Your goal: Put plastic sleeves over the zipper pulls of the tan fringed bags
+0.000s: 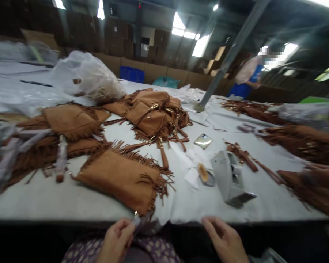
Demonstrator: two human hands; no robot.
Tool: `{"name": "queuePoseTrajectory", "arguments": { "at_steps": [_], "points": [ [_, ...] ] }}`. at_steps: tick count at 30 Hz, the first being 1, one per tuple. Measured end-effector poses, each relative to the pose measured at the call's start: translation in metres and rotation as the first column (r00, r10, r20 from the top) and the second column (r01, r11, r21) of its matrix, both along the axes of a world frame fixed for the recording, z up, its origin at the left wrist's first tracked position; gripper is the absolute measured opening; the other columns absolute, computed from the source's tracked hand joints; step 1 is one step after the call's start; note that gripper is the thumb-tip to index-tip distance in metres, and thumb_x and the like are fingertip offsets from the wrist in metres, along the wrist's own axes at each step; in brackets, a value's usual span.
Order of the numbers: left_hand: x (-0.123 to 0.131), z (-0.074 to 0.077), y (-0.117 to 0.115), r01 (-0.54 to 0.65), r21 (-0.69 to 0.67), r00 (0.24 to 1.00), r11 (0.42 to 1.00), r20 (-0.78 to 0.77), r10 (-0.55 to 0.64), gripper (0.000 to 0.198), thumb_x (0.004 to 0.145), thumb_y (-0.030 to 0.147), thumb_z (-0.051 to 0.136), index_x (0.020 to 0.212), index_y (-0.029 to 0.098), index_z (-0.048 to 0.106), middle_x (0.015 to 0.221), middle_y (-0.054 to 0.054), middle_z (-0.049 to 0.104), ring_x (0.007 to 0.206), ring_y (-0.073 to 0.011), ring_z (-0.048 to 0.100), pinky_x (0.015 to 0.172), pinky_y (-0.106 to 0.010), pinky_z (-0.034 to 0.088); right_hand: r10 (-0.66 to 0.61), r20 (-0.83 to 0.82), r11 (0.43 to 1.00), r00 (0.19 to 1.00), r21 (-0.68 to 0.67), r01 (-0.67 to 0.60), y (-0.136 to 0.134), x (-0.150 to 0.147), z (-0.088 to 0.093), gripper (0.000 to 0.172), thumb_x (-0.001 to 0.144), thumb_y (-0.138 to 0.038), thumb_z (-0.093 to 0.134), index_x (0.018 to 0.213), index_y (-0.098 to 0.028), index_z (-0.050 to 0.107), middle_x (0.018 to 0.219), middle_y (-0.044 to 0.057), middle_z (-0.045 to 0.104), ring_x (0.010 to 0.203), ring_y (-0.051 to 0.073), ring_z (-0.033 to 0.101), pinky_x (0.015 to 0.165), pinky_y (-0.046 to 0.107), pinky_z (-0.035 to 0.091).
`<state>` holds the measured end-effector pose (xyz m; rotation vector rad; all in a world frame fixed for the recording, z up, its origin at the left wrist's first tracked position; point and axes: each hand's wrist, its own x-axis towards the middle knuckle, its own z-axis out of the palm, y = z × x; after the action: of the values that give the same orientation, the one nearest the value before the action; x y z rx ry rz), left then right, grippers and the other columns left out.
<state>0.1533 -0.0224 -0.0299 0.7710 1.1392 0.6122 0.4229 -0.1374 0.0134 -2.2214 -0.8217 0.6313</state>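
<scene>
A tan suede fringed bag (120, 177) lies flat at the near edge of the table, its fringe spread along the far and right sides. At its near corner a metal clasp joins a plastic-wrapped strap end (137, 221). My left hand (117, 237) is closed on that wrapped end between thumb and fingers, just below the table edge. To the right, my right hand (222, 237) is apart from the bag, fingers loosely curved with nothing seen in them. A grey tape dispenser (227, 179) stands on the table beyond my right hand.
More tan bags (150, 113) are heaped in the middle, with others (71, 120) at left. A phone (203, 141), a tape roll (207, 177) and brown straps (242, 157) lie about. Dark-brown fringed pieces (301, 142) fill the right. A person (248, 76) stands behind a slanting post (222, 69).
</scene>
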Motion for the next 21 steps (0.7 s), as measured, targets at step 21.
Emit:
{"name": "queuePoseTrajectory", "arguments": {
  "at_steps": [21],
  "points": [
    [-0.004, -0.021, 0.005, 0.068, 0.341, 0.997, 0.938, -0.056, -0.052, 0.046, 0.078, 0.061, 0.055, 0.069, 0.016, 0.051, 0.056, 0.005, 0.043, 0.052, -0.0091, 0.036, 0.05, -0.021, 0.028, 0.395, -0.292, 0.913, 0.871, 0.021, -0.407, 0.099, -0.137, -0.025, 0.047, 0.074, -0.056, 0.054, 0.051, -0.015, 0.052, 0.051, -0.001, 0.043, 0.053, 0.012, 0.038, 0.049, 0.024, 0.028]
  ]
}}
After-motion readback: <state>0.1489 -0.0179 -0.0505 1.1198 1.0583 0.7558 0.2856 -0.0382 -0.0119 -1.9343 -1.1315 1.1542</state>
